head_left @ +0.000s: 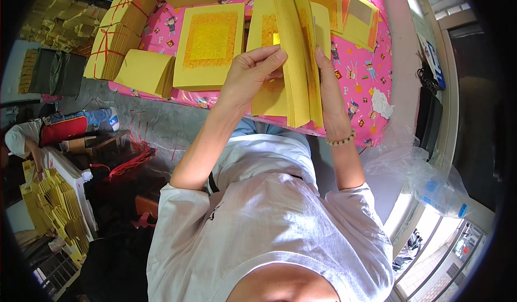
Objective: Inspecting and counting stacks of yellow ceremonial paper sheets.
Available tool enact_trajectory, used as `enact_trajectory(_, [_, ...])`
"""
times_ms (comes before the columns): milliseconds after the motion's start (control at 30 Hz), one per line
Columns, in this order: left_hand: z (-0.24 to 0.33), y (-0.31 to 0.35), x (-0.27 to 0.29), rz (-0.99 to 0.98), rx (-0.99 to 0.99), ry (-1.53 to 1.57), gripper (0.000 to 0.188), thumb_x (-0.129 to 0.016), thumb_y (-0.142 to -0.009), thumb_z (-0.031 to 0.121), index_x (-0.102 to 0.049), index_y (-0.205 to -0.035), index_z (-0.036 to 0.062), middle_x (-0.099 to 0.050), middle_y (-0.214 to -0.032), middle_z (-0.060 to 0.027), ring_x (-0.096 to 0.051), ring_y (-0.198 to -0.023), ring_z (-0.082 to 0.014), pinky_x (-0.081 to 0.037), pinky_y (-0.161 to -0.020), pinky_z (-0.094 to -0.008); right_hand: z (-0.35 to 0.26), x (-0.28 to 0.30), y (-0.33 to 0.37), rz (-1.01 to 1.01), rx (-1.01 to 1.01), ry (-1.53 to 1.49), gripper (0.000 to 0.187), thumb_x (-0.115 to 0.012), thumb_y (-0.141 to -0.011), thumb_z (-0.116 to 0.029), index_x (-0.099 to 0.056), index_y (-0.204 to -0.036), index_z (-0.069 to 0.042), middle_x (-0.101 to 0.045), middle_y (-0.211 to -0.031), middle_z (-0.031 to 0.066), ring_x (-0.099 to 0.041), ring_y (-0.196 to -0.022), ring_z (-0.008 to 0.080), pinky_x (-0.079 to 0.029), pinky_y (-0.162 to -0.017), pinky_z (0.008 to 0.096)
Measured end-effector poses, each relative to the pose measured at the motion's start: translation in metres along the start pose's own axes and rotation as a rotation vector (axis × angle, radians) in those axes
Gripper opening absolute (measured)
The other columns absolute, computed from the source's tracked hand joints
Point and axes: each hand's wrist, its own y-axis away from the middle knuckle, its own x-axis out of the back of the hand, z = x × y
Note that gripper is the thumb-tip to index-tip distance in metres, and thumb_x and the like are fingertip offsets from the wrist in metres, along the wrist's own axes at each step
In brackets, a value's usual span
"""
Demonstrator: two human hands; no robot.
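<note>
In both hands I hold a folded wad of yellow paper sheets [293, 70] upright, its layers parted toward the top. My left hand [252, 78] is closed, with thumb and fingertips pinched at the wad's left side. Along the right side, my right hand [331, 89] grips it; the thumb shows and the other fingers are mostly hidden behind the paper. A beaded bracelet circles that wrist. Beneath the wad lies a yellow paper stack [264, 103] with an orange and gold square, partly covered. To its left is a similar stack [210, 39] with its printed square in full view.
A pink patterned cloth [371, 105] covers the table. Bundles tied with red string [116, 46] and a folded yellow stack [144, 73] stand at left; more printed sheets [358, 19] lie at back right. Crumpled white tissue [381, 103] sits near the right edge. Another person [27, 140] handles folded paper.
</note>
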Motion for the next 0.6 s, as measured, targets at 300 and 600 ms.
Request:
enact_trajectory(300, [0.001,-0.002,-0.002,0.003,0.007,-0.070,0.026,-0.072,-0.084,0.018,-0.068,-0.104,0.0006,-0.069,-0.088,-0.0044,-0.060,-0.073,-0.0093,-0.050,-0.069,-0.0228,-0.003,-0.002,0.003,0.024,-0.033,0.006,0.049,-0.044,-0.098,-0.042,-0.046,-0.132,-0.006,-0.059,-0.116,0.0066,-0.060,-0.101,0.0133,-0.050,-0.086,0.0270])
enact_trajectory(600, [-0.003,-0.002,-0.006,-0.002,-0.035,-0.072,0.026,-0.072,-0.084,0.018,-0.069,-0.103,0.0012,-0.069,-0.089,-0.0044,-0.061,-0.075,-0.0102,-0.050,-0.070,-0.0238,-0.003,-0.002,0.004,0.031,-0.064,-0.076,0.048,-0.046,-0.097,-0.041,-0.047,-0.130,-0.005,-0.060,-0.115,0.0073,-0.061,-0.098,0.0138,-0.051,-0.084,0.0277])
